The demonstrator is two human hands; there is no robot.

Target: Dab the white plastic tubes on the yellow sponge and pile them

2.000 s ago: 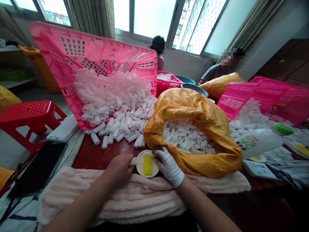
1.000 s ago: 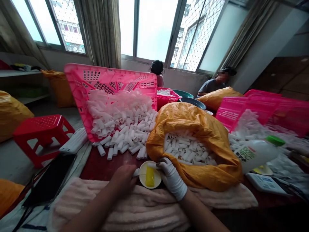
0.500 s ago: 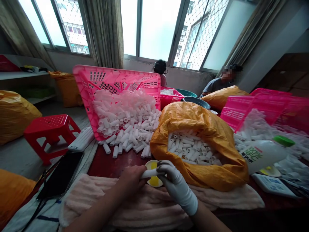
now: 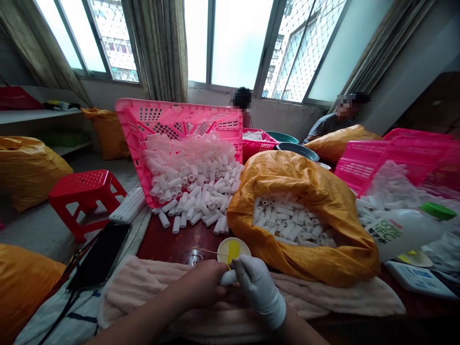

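Observation:
My left hand [image 4: 210,282], bare, is closed round a short white tube [image 4: 228,277] above the pink towel [image 4: 143,287]. My right hand [image 4: 257,282], in a white glove, has its fingers pinched together at the tube's right end; a small yellow bit shows at the fingertips, too small to make out. Just beyond both hands lies a round cream dish [image 4: 244,247] with a yellow patch in it and a thin stick across its left edge. A pile of white tubes [image 4: 194,196] spills from a tilted pink basket [image 4: 131,139].
An orange sack [image 4: 294,167] of white parts stands open at right, beside a green-capped bottle [image 4: 409,232]. A black phone [image 4: 100,258] lies at left near a red stool [image 4: 84,187]. Two people sit near the windows, behind pink baskets and basins.
Both hands have come lower and closer together, and the dish is less covered. My right fingers now hold a small yellow bit at the tube. The view has shifted slightly.

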